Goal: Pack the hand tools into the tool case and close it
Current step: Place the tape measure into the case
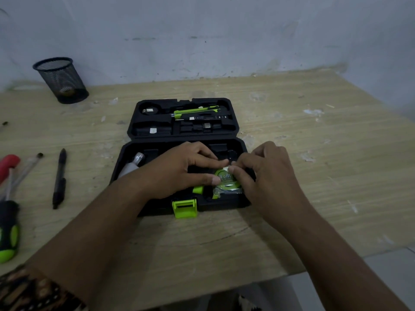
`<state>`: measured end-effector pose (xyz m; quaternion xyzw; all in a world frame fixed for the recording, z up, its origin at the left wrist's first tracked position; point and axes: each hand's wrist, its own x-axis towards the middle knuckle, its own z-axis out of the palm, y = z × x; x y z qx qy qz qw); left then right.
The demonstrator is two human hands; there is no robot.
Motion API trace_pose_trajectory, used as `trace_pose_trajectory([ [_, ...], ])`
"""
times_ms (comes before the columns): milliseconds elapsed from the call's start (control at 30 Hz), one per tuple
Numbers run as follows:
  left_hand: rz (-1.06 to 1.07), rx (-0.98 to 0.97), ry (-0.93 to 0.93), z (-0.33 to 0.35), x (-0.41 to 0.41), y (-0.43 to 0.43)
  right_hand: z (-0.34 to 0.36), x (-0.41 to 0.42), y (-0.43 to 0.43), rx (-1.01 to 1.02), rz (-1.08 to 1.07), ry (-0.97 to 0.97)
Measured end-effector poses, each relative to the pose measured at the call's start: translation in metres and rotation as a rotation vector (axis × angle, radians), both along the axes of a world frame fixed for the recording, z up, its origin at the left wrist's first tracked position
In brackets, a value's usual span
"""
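A black tool case lies open in the middle of the table, its lid laid flat behind it with a green utility knife clipped in. A green latch sticks out at the front. My left hand and my right hand both press on a green tape measure wrapped in clear plastic, in the case's right part. A silver hammer head lies in the left part.
At the table's left edge lie a green-black screwdriver, a red-handled tool and a black pen. A black mesh pen cup stands at the back left. A white wall rises behind the table.
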<state>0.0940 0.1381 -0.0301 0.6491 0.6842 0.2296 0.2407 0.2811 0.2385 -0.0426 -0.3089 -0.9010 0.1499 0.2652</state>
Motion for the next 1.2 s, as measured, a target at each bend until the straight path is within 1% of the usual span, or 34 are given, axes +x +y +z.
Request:
trace_pose_trajectory([
  [100, 0.048, -0.017, -0.156, 0.004, 0.002, -0.001, -0.003, -0.001, -0.002, 0.023, -0.025, -0.018],
  [133, 0.061, -0.018, -0.184, 0.004, 0.002, -0.001, -0.002, 0.000, -0.002, 0.008, -0.021, -0.032],
  [167, 0.068, -0.015, -0.192, 0.005, 0.003, 0.000, 0.000, 0.002, 0.000, -0.037, -0.010, -0.050],
  [267, 0.074, -0.016, -0.208, 0.004, 0.004, 0.001, 0.016, 0.012, 0.007, -0.337, 0.050, -0.119],
  [300, 0.074, -0.016, -0.209, 0.004, 0.004, 0.002, 0.020, 0.014, 0.009, -0.400, 0.062, -0.142],
  [333, 0.076, -0.015, -0.205, 0.004, 0.004, 0.003, 0.024, 0.014, 0.011, -0.422, 0.068, -0.160],
  [433, 0.072, -0.015, -0.182, 0.002, 0.004, 0.004, 0.029, 0.012, 0.011, -0.398, 0.059, -0.235],
  [533, 0.033, -0.014, -0.107, -0.001, 0.003, 0.003, 0.028, 0.015, 0.008, -0.312, 0.072, -0.339],
  [633, 0.012, -0.014, -0.044, -0.002, 0.002, 0.002, 0.030, 0.015, 0.006, -0.273, 0.069, -0.359],
  [700, 0.004, 0.000, -0.048, -0.002, 0.002, 0.002, 0.033, 0.013, 0.006, -0.290, 0.070, -0.344],
  [833, 0.008, 0.026, -0.079, -0.001, 0.003, 0.001, 0.032, 0.004, 0.004, -0.350, 0.035, -0.218],
  [933, 0.025, 0.021, -0.138, 0.001, 0.000, -0.001, 0.028, -0.005, -0.001, -0.269, -0.008, -0.130],
  [1000, 0.045, 0.009, -0.197, 0.001, -0.005, -0.001, 0.028, -0.008, -0.006, -0.154, 0.002, -0.118],
  [1067, 0.075, -0.006, -0.301, 0.000, -0.012, -0.002, 0.029, -0.011, -0.013, -0.058, 0.067, -0.152],
  [1133, 0.089, -0.003, -0.355, 0.001, -0.015, -0.002, 0.027, -0.012, -0.018, -0.045, 0.121, -0.174],
  [1200, 0.116, 0.035, -0.352, -0.001, -0.016, -0.002, 0.024, -0.012, -0.019, -0.082, 0.124, -0.150],
])
